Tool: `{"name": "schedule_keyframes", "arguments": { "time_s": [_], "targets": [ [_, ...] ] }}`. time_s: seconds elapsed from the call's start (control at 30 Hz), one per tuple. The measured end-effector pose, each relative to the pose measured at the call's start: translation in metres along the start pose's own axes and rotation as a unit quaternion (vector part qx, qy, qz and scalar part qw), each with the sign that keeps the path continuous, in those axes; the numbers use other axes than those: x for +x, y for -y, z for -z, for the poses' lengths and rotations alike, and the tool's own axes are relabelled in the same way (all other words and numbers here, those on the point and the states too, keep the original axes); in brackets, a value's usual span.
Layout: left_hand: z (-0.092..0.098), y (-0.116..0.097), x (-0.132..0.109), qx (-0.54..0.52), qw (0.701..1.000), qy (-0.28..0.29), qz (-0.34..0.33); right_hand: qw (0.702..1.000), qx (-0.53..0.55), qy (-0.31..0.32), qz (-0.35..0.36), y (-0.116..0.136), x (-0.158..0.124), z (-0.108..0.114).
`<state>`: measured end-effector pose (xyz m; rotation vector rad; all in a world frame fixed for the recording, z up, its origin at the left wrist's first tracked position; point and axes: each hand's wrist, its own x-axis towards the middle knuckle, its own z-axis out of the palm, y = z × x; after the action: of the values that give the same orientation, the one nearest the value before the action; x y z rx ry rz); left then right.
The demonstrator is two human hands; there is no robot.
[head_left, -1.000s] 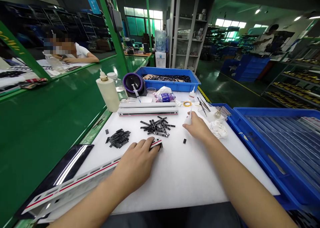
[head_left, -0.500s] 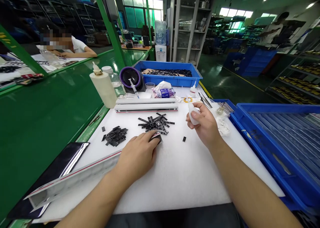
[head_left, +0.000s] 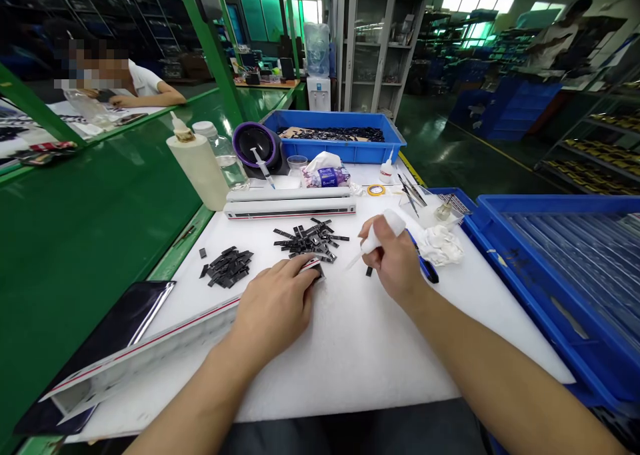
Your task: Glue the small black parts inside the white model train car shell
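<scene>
Head view: I'm seeing the left hand (head_left: 273,305) lying palm down, fingers together, pressing the strip (head_left: 165,348) end onto the table (head_left: 350,362). Right hand (head_left: 397,262) is gripping the bottle (head_left: 380,234) in a closed fist above the table, nozzle pointing down-left toward that end. Parts pile (head_left: 310,240) is sitting just behind; loose piece (head_left: 369,271) beside the right hand.

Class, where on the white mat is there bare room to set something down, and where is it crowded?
Bare: the near mat between left hand on the strip and right hand holding a dropper bottle. Crowded: by the bottles and black pieces.
</scene>
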<state>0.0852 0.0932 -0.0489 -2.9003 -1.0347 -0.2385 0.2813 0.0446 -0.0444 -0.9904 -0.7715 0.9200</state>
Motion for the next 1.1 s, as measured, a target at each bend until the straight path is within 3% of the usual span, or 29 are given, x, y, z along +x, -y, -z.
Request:
{"name": "schedule_keyframes", "arguments": {
  "time_s": [0.13, 0.3, 0.57, 1.1],
  "targets": [
    [0.001, -0.002, -0.001, -0.006, 1.0, 0.005, 0.0, 0.975, -0.204, 0.008, 0.083, -0.013, -0.012, -0.007],
    [0.0, -0.002, -0.002, -0.015, 1.0, 0.001, 0.003, 0.946, -0.302, 0.005, 0.114, -0.021, -0.013, -0.009],
    [-0.001, -0.002, -0.003, -0.021, 1.0, -0.007, 0.002, 0.931, -0.34, 0.018, 0.132, -0.022, -0.01, -0.012],
    [-0.001, -0.002, -0.003, -0.016, 1.0, -0.007, 0.011, 0.93, -0.343, 0.029, 0.129, -0.024, -0.01, -0.012]
  ]
}}
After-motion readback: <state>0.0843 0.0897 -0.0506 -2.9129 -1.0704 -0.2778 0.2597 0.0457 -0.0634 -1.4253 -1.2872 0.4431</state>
